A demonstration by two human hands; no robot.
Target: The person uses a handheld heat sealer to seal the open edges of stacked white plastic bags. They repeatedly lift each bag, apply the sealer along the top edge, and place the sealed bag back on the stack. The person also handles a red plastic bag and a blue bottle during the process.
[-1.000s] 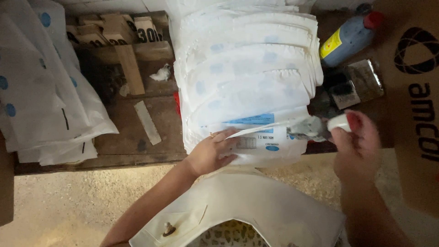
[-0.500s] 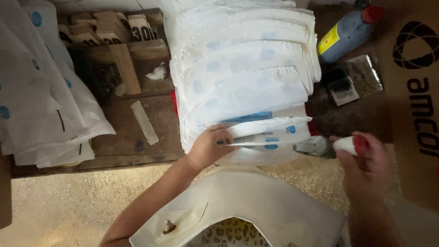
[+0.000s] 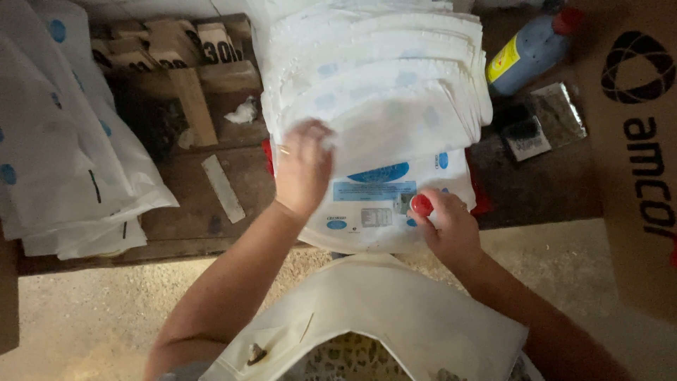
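Bare forearms without sleeves, left hand [image 3: 305, 168], right hand [image 3: 451, 229], white apron over a leopard-print garment
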